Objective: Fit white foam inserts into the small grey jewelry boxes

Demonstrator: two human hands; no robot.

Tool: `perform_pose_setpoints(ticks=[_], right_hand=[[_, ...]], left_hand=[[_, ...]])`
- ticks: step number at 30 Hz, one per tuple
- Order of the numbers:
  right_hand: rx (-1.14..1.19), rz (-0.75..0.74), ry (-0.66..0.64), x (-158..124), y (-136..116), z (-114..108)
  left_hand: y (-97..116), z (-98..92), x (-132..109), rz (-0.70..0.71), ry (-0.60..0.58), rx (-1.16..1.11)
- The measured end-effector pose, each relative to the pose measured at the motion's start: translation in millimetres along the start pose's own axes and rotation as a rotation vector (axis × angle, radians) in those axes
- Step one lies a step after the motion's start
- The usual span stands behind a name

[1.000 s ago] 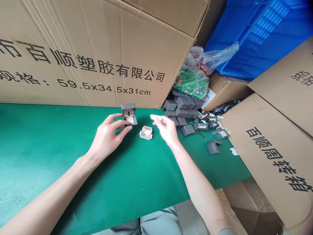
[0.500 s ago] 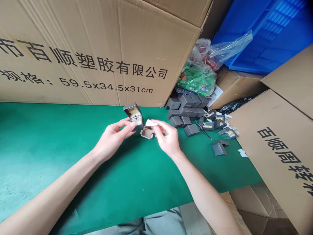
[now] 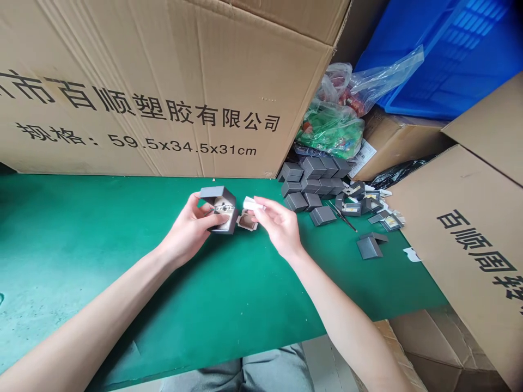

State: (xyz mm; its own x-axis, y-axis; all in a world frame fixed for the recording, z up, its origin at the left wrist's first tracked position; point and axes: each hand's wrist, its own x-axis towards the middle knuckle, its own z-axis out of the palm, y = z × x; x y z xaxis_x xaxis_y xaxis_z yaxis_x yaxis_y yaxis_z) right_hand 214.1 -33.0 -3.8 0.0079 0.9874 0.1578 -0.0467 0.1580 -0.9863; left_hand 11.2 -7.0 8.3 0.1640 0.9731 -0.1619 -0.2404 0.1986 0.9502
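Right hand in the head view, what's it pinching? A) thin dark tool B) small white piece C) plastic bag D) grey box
B: the right hand pinches the small white piece in its fingertips, while the left hand holds the open grey box.

Dark grey ring box (image 3: 216, 195), green bench (image 3: 81, 228)

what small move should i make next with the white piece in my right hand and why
I'd probably bring the white piece in your right hand to the open dark grey box in your left hand. The box's lid stands open, and the two are already close, just above the beige insert on the green mat.
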Motion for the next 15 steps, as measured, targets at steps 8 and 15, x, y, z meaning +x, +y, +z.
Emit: perform_pose_setpoints(ticks=[8,15], right_hand=[[-0.311,-0.234,-0.015,-2.9,12.1,1.4],[-0.360,-0.382,-0.031,-3.4,11.4,8.6]], left_hand=[[2.9,-3.8,-4.4,-0.127,-0.187,0.009],[-7.3,-10.5,-2.3,-0.041,-0.314,0.157]])
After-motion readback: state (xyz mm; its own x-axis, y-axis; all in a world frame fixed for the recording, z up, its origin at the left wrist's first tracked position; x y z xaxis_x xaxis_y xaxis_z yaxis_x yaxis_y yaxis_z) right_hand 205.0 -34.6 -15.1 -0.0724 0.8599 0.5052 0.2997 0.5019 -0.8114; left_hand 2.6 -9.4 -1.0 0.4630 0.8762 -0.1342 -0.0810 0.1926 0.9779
